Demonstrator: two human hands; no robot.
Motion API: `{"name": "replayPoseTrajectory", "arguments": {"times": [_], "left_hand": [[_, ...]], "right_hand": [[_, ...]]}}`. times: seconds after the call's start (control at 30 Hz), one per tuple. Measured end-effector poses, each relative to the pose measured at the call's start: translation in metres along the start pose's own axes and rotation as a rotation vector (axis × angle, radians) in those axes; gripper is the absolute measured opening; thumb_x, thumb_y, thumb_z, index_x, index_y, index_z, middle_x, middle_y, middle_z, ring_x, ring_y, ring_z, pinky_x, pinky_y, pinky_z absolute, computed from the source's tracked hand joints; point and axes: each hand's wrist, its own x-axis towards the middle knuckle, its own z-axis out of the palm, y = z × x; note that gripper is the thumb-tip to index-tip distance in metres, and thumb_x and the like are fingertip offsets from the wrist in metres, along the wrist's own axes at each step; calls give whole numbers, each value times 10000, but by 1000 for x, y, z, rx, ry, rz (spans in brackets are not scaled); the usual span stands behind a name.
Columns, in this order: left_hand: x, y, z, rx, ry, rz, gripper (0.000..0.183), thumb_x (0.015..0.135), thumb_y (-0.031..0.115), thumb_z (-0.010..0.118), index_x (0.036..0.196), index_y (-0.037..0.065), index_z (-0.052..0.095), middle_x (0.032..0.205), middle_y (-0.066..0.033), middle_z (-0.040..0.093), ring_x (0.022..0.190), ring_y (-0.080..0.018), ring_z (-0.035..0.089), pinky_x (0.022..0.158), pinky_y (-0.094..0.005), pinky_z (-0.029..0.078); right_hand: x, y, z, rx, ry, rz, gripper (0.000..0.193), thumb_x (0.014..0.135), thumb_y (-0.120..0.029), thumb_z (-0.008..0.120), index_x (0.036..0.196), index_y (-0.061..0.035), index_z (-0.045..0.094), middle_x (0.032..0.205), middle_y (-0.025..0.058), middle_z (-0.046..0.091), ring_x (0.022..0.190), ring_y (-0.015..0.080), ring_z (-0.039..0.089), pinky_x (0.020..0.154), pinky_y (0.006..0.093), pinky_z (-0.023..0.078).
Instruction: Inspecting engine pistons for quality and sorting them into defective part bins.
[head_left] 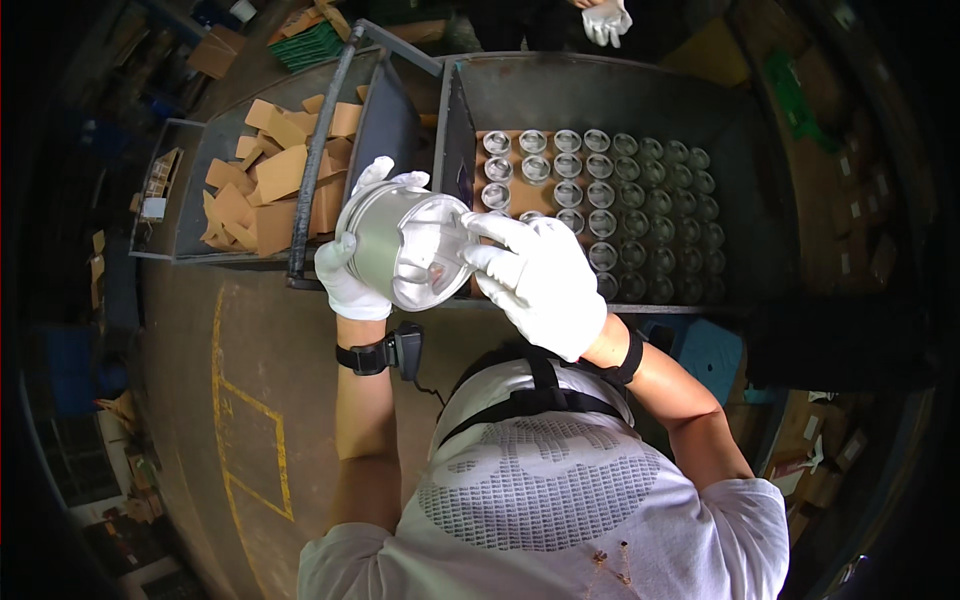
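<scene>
A large silver-grey metal piston (385, 245) is held up in front of me, tilted so its hollow inside faces right. My left hand (352, 285), in a white glove, wraps round its outer left side, with the thumb in front and the other fingertips showing behind the top. My gloved right hand (555, 285) has its fingertips on the rim at the open side; the thumb is partly hidden. Beyond my hands, several rows of similar pistons (600, 222) stand on a brown cardboard sheet (536, 196) inside a grey metal bin (620, 72).
To the left, a metal cart (198, 185) holds folded cardboard pieces (282, 172), with a rail (318, 150) rising beside it. A co-worker's gloved hand (606, 22) shows past the bin's far edge. A blue stool (710, 350) stands at right; yellow lines (250, 398) mark the floor.
</scene>
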Motion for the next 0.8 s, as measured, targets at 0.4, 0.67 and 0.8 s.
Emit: {"name": "replayPoseTrajectory", "arguments": {"times": [0.4, 0.67, 0.8], "left_hand": [[-3, 7, -1, 4, -152, 72, 1022, 655, 311, 779, 1491, -18, 292, 1437, -322, 400, 1278, -386, 510, 1092, -489, 420], [5, -1, 11, 2, -134, 64, 973, 676, 296, 778, 1481, 1, 318, 1432, -314, 379, 1200, -444, 563, 1016, -551, 499], [4, -6, 11, -47, -125, 67, 979, 681, 287, 776, 1488, -4, 304, 1425, -313, 388, 1213, -440, 558, 1024, -549, 492]], "right_hand": [[-3, -9, -9, -122, 15, -139, 248, 818, -163, 645, 1057, -105, 676, 989, 42, 624, 769, 217, 543, 708, 364, 410], [37, -48, -9, -379, -278, 144, 189, 810, -73, 613, 997, -47, 605, 856, 80, 601, 798, 257, 580, 739, 339, 447], [33, -48, -9, -489, -222, 114, 149, 814, -76, 620, 961, -57, 599, 855, 92, 608, 820, 255, 593, 735, 341, 444]]}}
